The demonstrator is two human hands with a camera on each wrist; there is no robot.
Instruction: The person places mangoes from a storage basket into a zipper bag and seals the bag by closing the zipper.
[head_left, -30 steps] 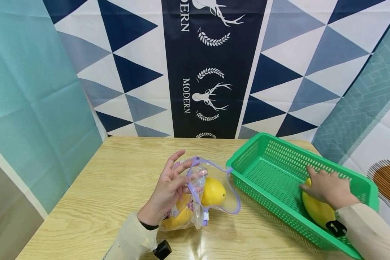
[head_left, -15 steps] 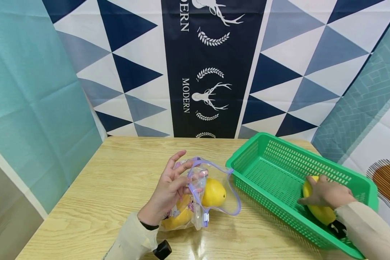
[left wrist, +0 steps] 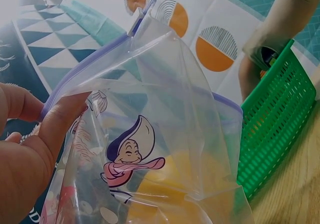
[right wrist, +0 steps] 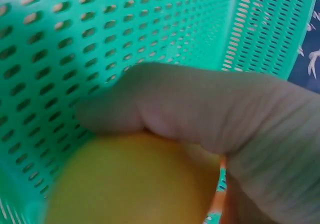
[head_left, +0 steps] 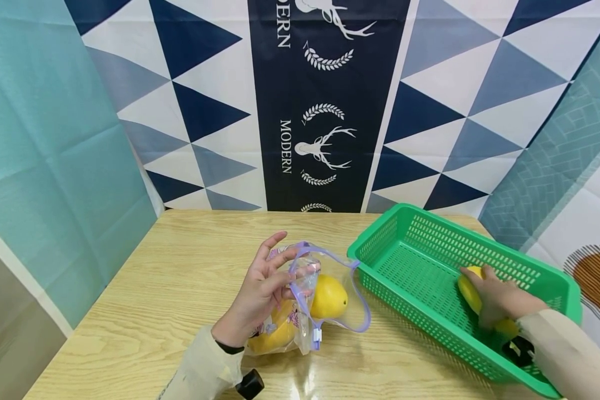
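Note:
My left hand [head_left: 257,286] pinches the purple zip rim of a clear printed zip bag [left wrist: 170,89], whose mouth gapes to the right. Inside the bag are a round yellow fruit [head_left: 330,297] near the mouth and more yellow shapes behind it, partly covered by the print and the hand. Over in the green basket [head_left: 420,328], my right hand [head_left: 502,303] grips a long yellow fruit [head_left: 470,294]. Its thumb lies along the fruit's surface [right wrist: 135,179] in the right wrist view; the other fingers are mostly hidden.
The perforated basket stands on the right of the wooden table [head_left: 180,266], close beside the bag. A patterned cloth [head_left: 325,100] hangs behind the table. The slider [head_left: 316,335] hangs at the bag's near corner.
My right hand has come down around the long yellow fruit and shifted it slightly, its far end now farther left in the basket. The left hand and bag have stayed almost still.

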